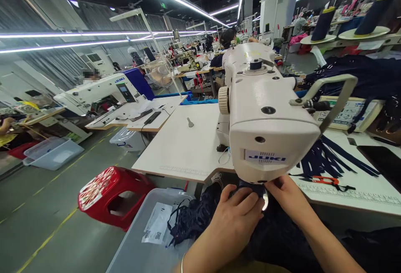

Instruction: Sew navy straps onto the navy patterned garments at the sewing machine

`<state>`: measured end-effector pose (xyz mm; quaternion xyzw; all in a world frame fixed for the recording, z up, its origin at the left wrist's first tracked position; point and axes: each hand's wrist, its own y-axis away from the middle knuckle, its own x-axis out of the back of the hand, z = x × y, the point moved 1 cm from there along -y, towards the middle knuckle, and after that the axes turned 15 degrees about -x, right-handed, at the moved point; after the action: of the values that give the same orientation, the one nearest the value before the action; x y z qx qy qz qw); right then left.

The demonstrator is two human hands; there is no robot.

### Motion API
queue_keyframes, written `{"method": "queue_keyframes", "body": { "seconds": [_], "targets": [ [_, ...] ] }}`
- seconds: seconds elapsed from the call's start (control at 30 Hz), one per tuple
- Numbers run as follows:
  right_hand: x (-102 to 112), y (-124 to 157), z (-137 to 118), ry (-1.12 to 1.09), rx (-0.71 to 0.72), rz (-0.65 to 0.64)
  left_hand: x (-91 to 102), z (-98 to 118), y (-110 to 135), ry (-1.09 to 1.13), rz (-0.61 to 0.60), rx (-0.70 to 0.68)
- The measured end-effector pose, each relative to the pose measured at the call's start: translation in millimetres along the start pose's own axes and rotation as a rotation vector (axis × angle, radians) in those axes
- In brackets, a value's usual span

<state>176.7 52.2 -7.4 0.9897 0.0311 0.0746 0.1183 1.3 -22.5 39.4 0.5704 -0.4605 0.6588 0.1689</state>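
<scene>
A white sewing machine (pixel 275 139) marked JUKI stands in front of me. Below its head lies dark navy fabric (pixel 250 186), partly covered by my hands. My left hand (pixel 236 212) is closed over the fabric with its fingers curled. My right hand (pixel 285 193) pinches the fabric close under the machine head; its fingertips are partly hidden there. A bright, shiny curved edge (pixel 265 200) shows between the hands. The needle area is out of sight behind the machine head. More dark cloth hangs below my hands.
A grey plastic bin (pixel 138 231) with dark straps (pixel 200 210) stands at left, beside a red stool (pixel 115 195). On the right of the white table (pixel 184 152) lie navy strips (pixel 328 156), orange-handled thread snips (pixel 326 180) and a black phone (pixel 382 162). Other machines stand beyond.
</scene>
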Motion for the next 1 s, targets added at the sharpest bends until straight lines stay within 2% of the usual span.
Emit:
{"method": "queue_keyframes", "body": {
  "seconds": [0.23, 0.57, 0.77, 1.0],
  "targets": [
    [1, -14, -4, 0.176, 0.045, -0.009, -8.4, 3, -3, -0.056, 0.046, 0.069],
    [-2, -28, -4, 0.285, 0.151, 0.047, -17.4, 6, -6, -0.127, 0.109, 0.109],
    [-3, -32, -4, 0.303, 0.226, 0.063, -21.8, 8, -6, -0.151, 0.093, 0.117],
    [-2, -32, 0, 0.364, 0.250, 0.107, -22.6, 10, -8, -0.168, 0.087, 0.110]
  ]
}}
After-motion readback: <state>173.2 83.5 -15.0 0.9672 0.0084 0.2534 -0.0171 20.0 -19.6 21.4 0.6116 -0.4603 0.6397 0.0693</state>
